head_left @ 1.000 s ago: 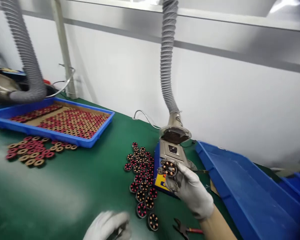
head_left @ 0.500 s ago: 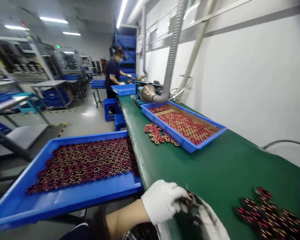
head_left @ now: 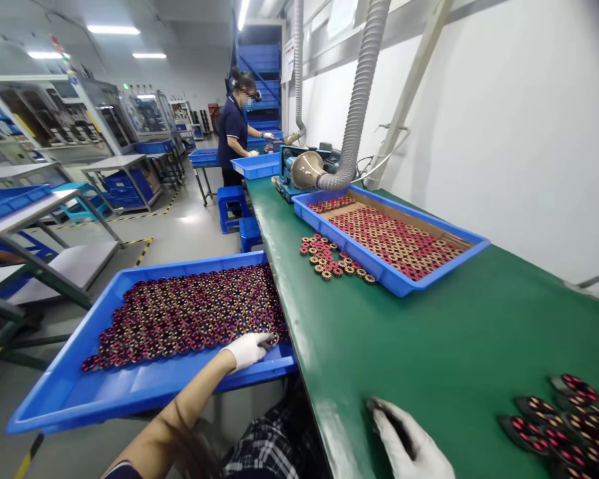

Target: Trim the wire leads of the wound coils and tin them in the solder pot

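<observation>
My left hand [head_left: 248,350], in a white glove with darkened fingertips, reaches over the near right corner of the low blue tray [head_left: 124,386]. Its fingers pinch a dark toothed ring [head_left: 273,338], like a small motor core, at the edge of the tightly packed rings [head_left: 184,313]. My right hand [head_left: 410,439], also gloved, rests low over the green bench near its front edge. Thumb and fingers are apart there, and no part shows between them. To its right lies a loose pile of dark rings [head_left: 564,426] with pink and tan segments.
On the green bench [head_left: 339,339] stands a second blue tray [head_left: 404,286] of red and tan rings, with loose rings [head_left: 329,256] beside it. Behind are a machine [head_left: 307,169] and a grey hose [head_left: 362,93]. A co-worker [head_left: 233,130] stands farther along, near blue stools [head_left: 230,203].
My hands were together over the bench edge around a dark part. The left has moved left to the low tray with a ring; the right stays over the bench, fingers apart. The view has shifted.
</observation>
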`<state>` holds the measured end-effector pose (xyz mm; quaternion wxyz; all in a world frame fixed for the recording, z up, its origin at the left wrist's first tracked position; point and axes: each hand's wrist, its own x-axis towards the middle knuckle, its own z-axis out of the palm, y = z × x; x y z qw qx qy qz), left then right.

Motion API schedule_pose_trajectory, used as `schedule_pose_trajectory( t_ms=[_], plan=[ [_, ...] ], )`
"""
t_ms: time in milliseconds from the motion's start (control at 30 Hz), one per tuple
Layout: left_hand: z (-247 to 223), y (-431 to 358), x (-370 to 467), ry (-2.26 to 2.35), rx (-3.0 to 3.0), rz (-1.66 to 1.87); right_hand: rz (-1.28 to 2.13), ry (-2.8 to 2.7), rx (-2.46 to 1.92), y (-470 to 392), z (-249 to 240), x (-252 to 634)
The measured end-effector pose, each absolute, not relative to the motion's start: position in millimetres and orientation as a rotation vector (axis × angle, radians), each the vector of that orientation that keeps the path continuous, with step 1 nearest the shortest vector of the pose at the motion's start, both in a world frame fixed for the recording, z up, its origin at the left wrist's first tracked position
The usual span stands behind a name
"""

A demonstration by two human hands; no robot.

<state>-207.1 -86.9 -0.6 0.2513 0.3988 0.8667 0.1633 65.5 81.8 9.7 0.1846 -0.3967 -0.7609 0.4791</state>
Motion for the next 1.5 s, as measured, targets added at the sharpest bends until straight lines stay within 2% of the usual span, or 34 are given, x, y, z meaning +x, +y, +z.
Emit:
schedule_pose_trajectory(
  t_ms=[167,267,333,433,500,700,933,1033,1133,1233,1333,1433,1500],
  plan=[
    [29,-77,-184,2.521,1.106,0.513,1.45,-2.016,-1.064,81,37,76],
    [53,-56,-154,2.489,1.295,0.759,1.409,-1.661,-1.069,89,94,111],
    [65,-29,-124,2.275,1.57,0.933,1.273,-1.277,-1.016,91,139,142],
    [75,24,-65,1.85,2.074,0.754,1.049,-0.779,-0.813,85,189,184],
    [77,57,-24,1.649,2.311,0.567,1.004,-0.711,-0.756,78,204,204],
    [70,108,42,1.49,2.554,0.443,1.111,-1.097,-0.759,70,201,225],
    [59,116,35,1.68,2.511,0.364,1.011,-1.284,-0.926,80,196,235],
    [78,117,33,1.709,2.527,0.404,0.965,-1.266,-0.947,88,191,233],
    [125,113,41,1.616,2.64,0.724,0.984,-1.281,-0.963,95,188,226],
    [177,104,60,1.26,2.89,1.364,1.195,-1.19,-0.803,98,189,217],
    [201,98,83,0.985,2.952,1.721,1.353,-0.958,-0.593,95,190,213],
    [196,99,99,1.037,2.563,1.898,1.37,-0.769,-0.496,90,188,219],
    [188,104,103,1.041,2.3,1.767,1.397,-0.73,-0.477,88,186,223]
  ],
)
